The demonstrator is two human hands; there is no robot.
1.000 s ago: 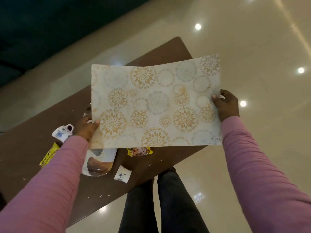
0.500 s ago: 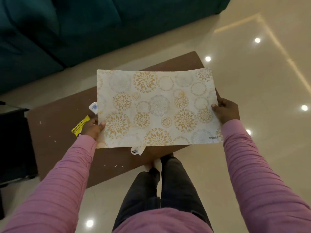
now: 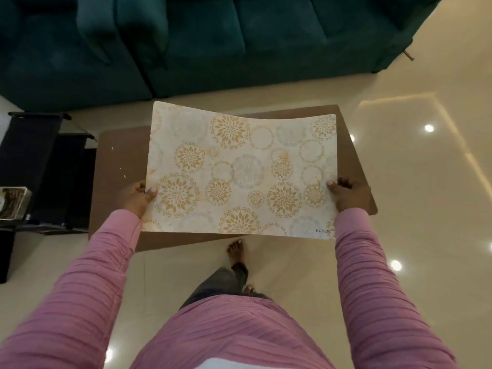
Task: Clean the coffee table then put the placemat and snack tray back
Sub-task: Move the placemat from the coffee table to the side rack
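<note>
I hold a cream placemat (image 3: 241, 171) with gold and grey flower circles flat in the air above the brown coffee table (image 3: 119, 155). My left hand (image 3: 139, 197) grips its left edge, thumb on top. At the mat's right edge my right hand (image 3: 348, 195) holds on the same way. The mat sags a little in the middle and hides most of the tabletop. A few pale crumbs lie on the bare left part of the table. No snack tray shows.
A dark teal sofa (image 3: 199, 41) runs along the far side. Left of the table stands a dark low stand (image 3: 45, 166) with a patterned object (image 3: 13, 206) beside it. Glossy cream floor (image 3: 426, 235) lies to the right and near me, where my foot (image 3: 235, 251) stands.
The view has swung so the table now lies square in front with the sofa behind. The cups and wrappers seen on the table earlier are no longer visible. Both hands still hold the mat.
</note>
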